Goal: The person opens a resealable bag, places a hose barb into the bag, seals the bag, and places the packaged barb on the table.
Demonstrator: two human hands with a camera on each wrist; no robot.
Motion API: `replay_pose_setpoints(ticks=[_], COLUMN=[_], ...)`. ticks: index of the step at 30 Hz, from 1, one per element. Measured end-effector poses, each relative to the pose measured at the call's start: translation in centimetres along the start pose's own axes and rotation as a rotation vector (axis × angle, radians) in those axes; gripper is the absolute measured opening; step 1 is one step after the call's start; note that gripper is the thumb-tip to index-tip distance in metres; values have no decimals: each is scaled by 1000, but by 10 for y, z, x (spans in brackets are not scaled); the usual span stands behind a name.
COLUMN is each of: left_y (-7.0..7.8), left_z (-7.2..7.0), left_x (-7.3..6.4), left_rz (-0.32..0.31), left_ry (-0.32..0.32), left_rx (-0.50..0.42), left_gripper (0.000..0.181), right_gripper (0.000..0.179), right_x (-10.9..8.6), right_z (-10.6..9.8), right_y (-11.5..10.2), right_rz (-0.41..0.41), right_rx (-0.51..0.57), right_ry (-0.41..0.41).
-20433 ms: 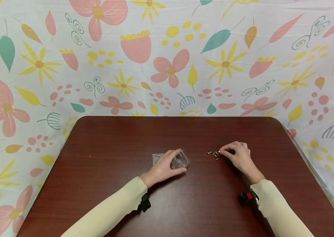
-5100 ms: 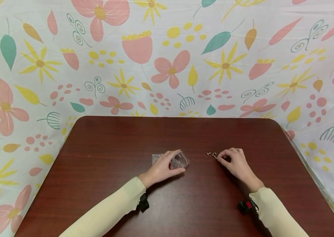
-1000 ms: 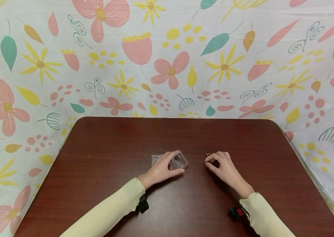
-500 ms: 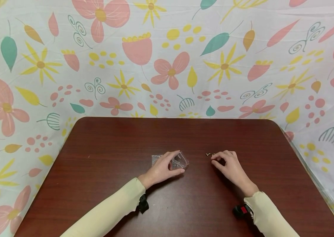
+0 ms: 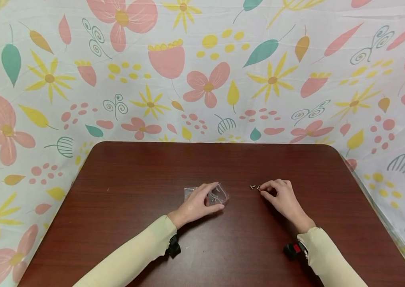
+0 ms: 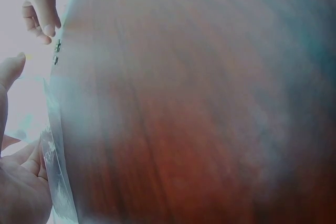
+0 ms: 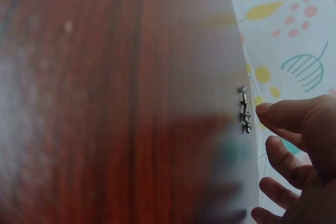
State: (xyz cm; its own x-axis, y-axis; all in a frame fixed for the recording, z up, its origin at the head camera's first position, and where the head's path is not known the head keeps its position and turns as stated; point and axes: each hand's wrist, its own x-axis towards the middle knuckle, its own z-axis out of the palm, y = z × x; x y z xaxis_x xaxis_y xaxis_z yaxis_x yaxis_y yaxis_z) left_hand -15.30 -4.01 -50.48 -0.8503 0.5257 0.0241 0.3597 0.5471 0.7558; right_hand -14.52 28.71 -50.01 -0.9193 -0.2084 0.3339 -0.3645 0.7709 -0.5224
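Note:
My left hand (image 5: pixel 195 203) holds a small clear zip bag (image 5: pixel 218 194) near the middle of the table, thumb and fingers spread about its mouth. In the left wrist view the bag's film (image 6: pixel 58 182) runs beside the palm. Some small things inside the bag are too faint to make out. To the right lie several small metal screws (image 5: pixel 252 187), seen in a row as screws (image 7: pixel 245 109) in the right wrist view. My right hand (image 5: pixel 283 201) is just right of them, its thumb and fingertips bent toward the nearest screw and apart, with nothing visible between them.
The dark red-brown wooden table (image 5: pixel 134 167) has rounded far corners. Behind it hangs a white cloth (image 5: pixel 202 48) printed with flowers and leaves. A black wrist camera (image 5: pixel 293 250) sits under the right sleeve, another camera (image 5: pixel 173 246) under the left.
Over the last second my right hand has shifted right, uncovering the screws. Fewer screws lie on the table than about twenty seconds ago. My left hand stays at the bag.

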Motion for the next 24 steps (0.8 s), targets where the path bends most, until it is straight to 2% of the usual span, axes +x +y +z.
replay_pose_setpoints(ticks=[9,24], left_y=[-3,1], left_z=[1,-1], left_x=[1,-1], left_rz=[-7,-4], left_ry=[-13,3], left_rx=[-1,3], left_gripper=[81,79], right_gripper=[10,5], right_x=[2,5], right_z=[-3,1], right_y=[1,0], right_rz=[112,195], right_rx=[-15,-67], right_ry=[-77,-123])
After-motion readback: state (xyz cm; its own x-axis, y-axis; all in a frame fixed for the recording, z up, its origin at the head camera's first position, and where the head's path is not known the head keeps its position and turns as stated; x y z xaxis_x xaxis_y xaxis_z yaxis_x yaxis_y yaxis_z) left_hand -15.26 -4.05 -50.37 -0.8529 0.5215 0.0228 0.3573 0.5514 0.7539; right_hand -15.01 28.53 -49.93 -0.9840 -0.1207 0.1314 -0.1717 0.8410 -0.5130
